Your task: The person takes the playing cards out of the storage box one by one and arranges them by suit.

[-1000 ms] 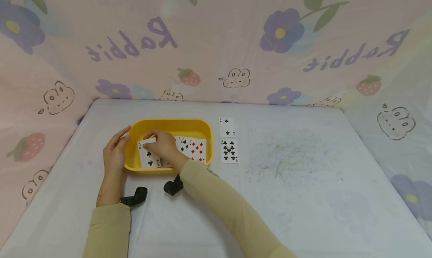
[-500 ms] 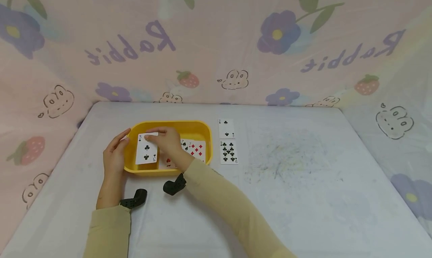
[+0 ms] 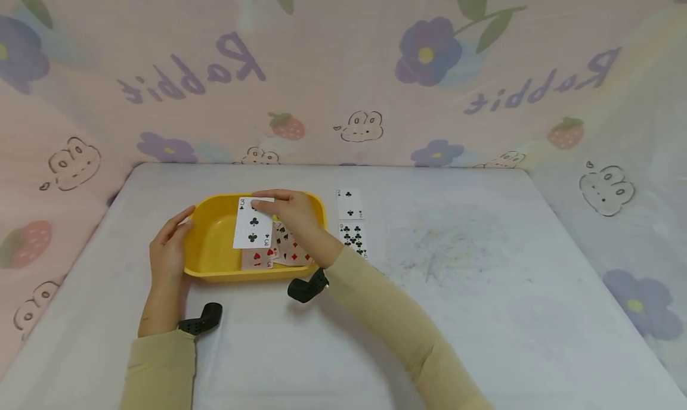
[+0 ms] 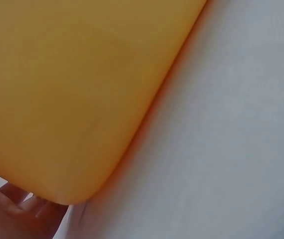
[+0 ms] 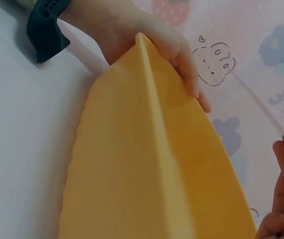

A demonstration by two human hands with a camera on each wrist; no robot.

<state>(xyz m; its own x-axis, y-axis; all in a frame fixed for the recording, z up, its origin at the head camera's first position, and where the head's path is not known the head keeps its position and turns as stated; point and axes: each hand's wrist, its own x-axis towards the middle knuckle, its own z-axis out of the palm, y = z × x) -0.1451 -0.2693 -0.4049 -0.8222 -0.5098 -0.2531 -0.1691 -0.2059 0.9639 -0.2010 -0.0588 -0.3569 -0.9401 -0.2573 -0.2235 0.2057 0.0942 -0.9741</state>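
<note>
Two black wrist-worn devices (image 3: 201, 319) are noted nearest, below the sleeves. The left hand (image 3: 169, 249) rests against the left end of a yellow tray (image 3: 212, 246), fingers extended and slightly apart. Inside, overlapping cards (image 3: 294, 253) lie toward the right end. Above them, the right hand (image 3: 297, 214) pinches the three of clubs (image 3: 252, 230) by its upper edge, thumb on the face. Right of the tray, the nine of clubs (image 3: 352, 236) lies below the two of clubs (image 3: 350, 204) on the white table (image 3: 456, 326). Behind stands a rabbit-print backdrop (image 3: 322, 52).

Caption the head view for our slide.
Right hand holds the three of clubs over a yellow tray, left hand against its side.
</note>
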